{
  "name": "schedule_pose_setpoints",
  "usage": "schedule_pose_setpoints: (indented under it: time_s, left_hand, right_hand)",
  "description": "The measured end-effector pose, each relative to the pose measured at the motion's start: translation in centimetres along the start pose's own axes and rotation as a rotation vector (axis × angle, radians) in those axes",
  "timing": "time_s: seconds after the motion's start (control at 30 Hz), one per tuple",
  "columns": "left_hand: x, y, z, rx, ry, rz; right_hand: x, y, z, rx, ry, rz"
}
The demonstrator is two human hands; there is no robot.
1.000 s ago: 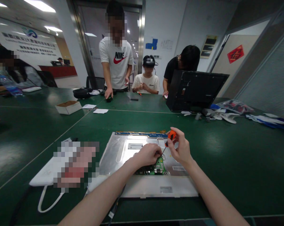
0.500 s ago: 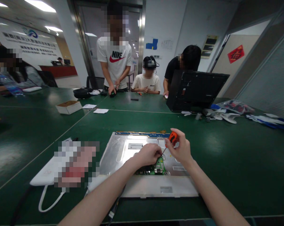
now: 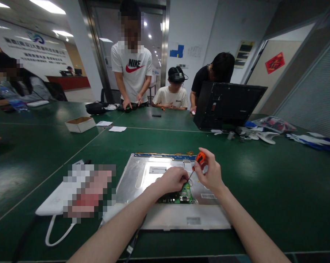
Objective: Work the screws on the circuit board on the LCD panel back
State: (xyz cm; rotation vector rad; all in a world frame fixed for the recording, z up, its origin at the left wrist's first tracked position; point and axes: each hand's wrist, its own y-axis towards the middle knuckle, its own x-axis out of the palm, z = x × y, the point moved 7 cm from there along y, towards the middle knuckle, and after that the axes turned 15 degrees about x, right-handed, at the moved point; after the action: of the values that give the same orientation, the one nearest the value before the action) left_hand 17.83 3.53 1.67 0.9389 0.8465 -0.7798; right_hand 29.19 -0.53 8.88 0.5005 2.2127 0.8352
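Observation:
A silver display panel [image 3: 208, 216] lies flat on the green table in front of me, its metal back facing up. A green circuit board [image 3: 185, 193] sits on it, partly covered by my left hand and forearm. My right hand [image 3: 211, 174] grips the orange and black handle of a screwdriver [image 3: 200, 158]. Its thin shaft slants down and left to the board's upper edge. Beside the tip, my left hand [image 3: 173, 179] is closed with fingertips pinched low over the board; whatever they hold is hidden.
Left of the panel lies a white device [image 3: 51, 201] with a cable. An open white box [image 3: 80, 125] and paper slips [image 3: 117, 129] stand farther back. A large black monitor casing [image 3: 230, 104] is at back right, near tools. Several people are around the table.
My right fingers have shifted slightly around the screwdriver handle. My left hand stays where it was. Across the table, the standing person's hands have moved a little.

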Motion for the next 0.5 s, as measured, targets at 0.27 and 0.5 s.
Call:
schedule_pose_setpoints:
  time_s: [0.27, 0.5]
  left_hand:
    - [0.05, -0.01, -0.06, 0.01, 0.007, -0.001]
    - [-0.08, 0.02, 0.04, 0.01, 0.02, -0.002]
  right_hand:
    - [0.12, -0.16, 0.47, 0.001, -0.048, 0.048]
    - [0.23, -0.09, 0.38, 0.002, -0.035, 0.026]
